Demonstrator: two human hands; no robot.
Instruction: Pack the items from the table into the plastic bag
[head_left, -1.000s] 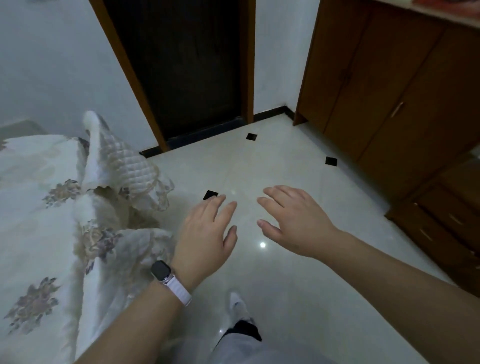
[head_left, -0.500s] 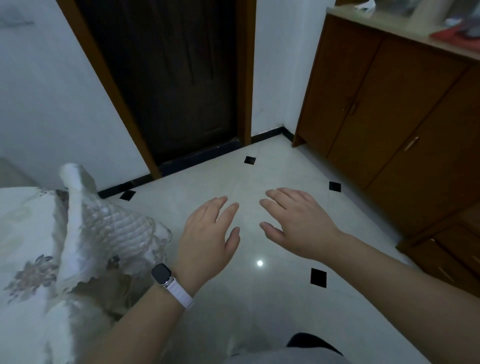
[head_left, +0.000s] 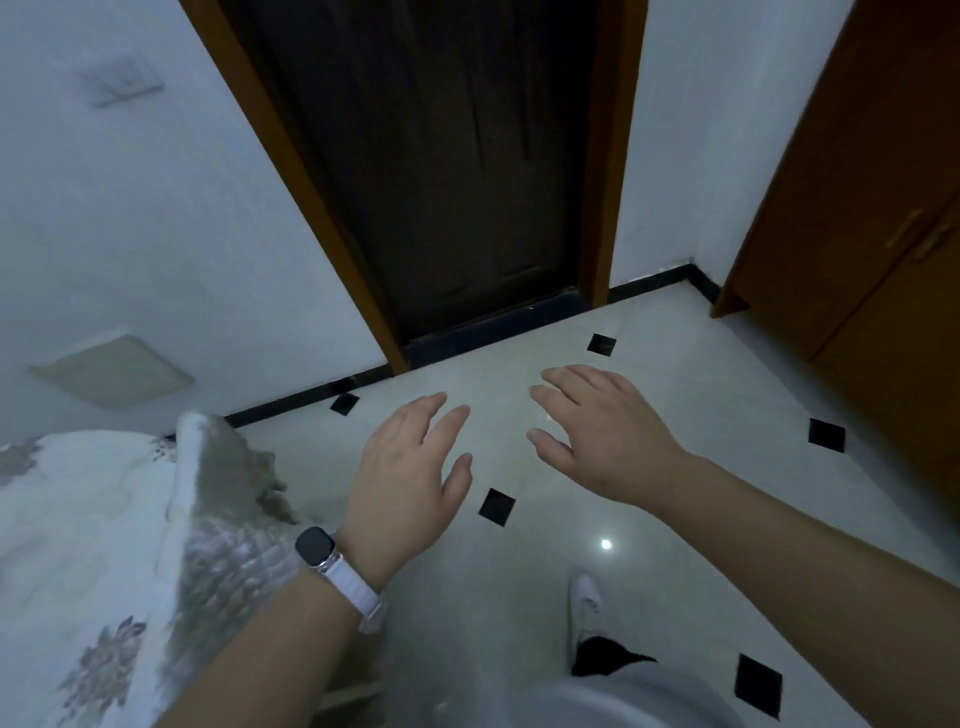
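Floor (head_left: 701, 519): pale glossy tile set with small black insets, spread from 3 to 7 o'clock; a bare walking lane, judged the reason both hands hang over nothing.
Door (head_left: 441, 182): dark wood, shut, at 12 o'clock; brown frame on either side.
Wall (head_left: 130, 234): white, from 9 to 11 o'clock; blurred switch plate high up, pale square panel lower down.
Cabinet (head_left: 883, 234): brown wooden doors at 2 to 3 o'clock, standing on the floor; top out of view.
Quilt (head_left: 78, 519): floral and stitched, heaped on a bed at 8 o'clock; one corner peaked up just beside the left forearm, contact not tellable.
Right hand (head_left: 608, 436): at 1 o'clock of the left hand; palm down, fingers spread and loosely bent toward 10 o'clock, thumb out; gripping nothing; forearm entering from 4 o'clock.
Left hand (head_left: 410, 478): palm down, fingers straight and near together, aimed at 1 o'clock, thumb apart; empty; forearm entering from 7 o'clock.
Pose, both hands: held forward, near each other, not touching; judged a free carry while on foot, kept empty for a grasp to come.
Shoe (head_left: 584, 603): white, at 6 o'clock, dark cuff or sock behind it; planted on the tile.
Watch (head_left: 315, 545): dark face, white strap, on the left wrist.
Glare (head_left: 605, 544): small bright spot on the tile, at 5 o'clock of the right hand.
Plastic bag, items, bench: none in view; whereabouts not tellable; packing judged not in hand at this point.
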